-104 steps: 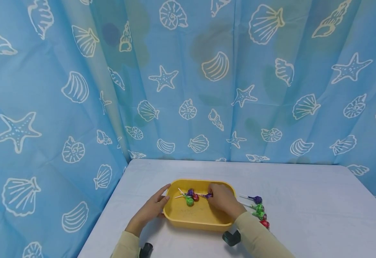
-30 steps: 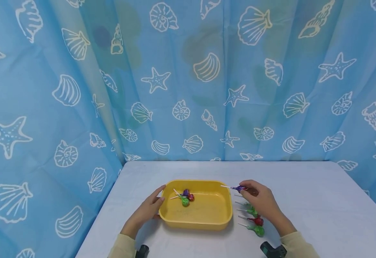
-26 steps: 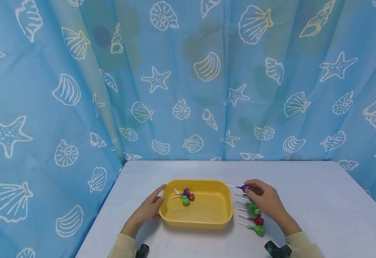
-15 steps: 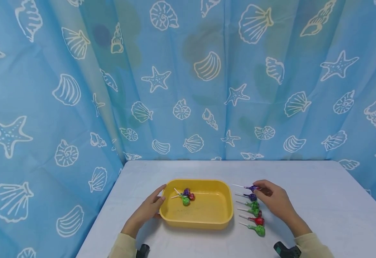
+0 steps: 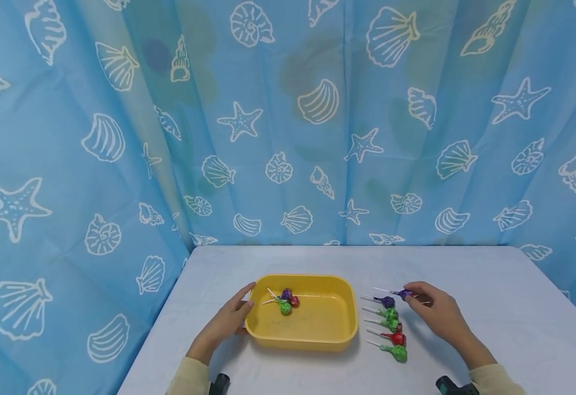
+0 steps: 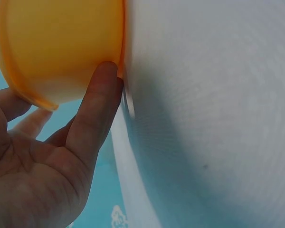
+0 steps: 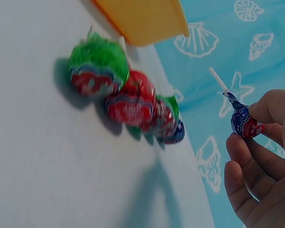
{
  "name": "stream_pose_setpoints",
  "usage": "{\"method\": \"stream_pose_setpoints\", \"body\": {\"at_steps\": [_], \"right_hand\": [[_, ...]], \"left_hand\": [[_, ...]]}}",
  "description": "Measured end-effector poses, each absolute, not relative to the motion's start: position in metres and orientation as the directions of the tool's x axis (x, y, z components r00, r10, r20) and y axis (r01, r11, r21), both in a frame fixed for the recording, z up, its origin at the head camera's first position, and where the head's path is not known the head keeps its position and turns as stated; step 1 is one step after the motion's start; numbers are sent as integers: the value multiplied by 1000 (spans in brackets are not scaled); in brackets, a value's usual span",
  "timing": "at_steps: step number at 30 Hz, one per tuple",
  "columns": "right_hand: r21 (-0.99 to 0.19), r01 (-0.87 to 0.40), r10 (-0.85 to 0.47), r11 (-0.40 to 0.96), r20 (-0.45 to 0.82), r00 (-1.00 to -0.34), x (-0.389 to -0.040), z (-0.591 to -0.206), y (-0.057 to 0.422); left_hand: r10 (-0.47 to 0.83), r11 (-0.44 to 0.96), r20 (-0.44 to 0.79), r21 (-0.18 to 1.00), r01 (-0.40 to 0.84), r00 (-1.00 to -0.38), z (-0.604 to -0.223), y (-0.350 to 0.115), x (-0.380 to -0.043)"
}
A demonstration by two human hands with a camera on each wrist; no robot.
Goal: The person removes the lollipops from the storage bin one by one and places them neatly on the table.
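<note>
My right hand [image 5: 438, 310] pinches the candy head of a purple lollipop [image 7: 246, 122] between thumb and fingertips, its white stick pointing left and away. It is held above the table, just right of the far end of a row of lollipops. That row, sticks to the left, has a purple lollipop [image 5: 388, 302] farthest off, then green ones, a red lollipop [image 5: 397, 338] and a green lollipop [image 5: 399, 353] nearest. My left hand [image 5: 226, 319] grips the left end of a yellow tray [image 5: 300, 344], thumb at the rim and fingers against its outside and underside.
Inside the tray, at its left, lie a purple lollipop [image 5: 286, 294], a red lollipop [image 5: 294, 301] and a green lollipop [image 5: 285, 308] bunched together. A white cloth covers the table [image 5: 466, 274]. Blue shell-print curtains [image 5: 278, 109] stand behind and at the left.
My right hand has picked the purple lollipop out of the tray and carried it right, past the row's far end. Over the last half second it moved farther right. My left hand stays on the tray.
</note>
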State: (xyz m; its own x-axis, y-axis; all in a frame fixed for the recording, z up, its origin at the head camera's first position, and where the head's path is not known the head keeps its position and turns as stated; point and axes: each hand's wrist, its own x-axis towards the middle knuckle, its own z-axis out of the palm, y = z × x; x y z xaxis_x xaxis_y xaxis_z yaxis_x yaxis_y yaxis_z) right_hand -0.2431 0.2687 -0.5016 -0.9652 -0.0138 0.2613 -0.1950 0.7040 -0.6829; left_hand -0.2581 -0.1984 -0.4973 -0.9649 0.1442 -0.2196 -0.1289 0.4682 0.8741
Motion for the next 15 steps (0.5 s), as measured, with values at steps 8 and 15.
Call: {"method": "stream_pose_setpoints", "body": {"at_steps": [8,15], "right_hand": [[-670,-174,-15,722,236,-972,-240,-507,282],[-643,-156,-22,750,211,-977,-240,-509,292]], "left_hand": [[153,469,-210,876,-117,-966,-496,-198,-257],[154,470,-206,875,-112,-966,-497,-198,-257]]}}
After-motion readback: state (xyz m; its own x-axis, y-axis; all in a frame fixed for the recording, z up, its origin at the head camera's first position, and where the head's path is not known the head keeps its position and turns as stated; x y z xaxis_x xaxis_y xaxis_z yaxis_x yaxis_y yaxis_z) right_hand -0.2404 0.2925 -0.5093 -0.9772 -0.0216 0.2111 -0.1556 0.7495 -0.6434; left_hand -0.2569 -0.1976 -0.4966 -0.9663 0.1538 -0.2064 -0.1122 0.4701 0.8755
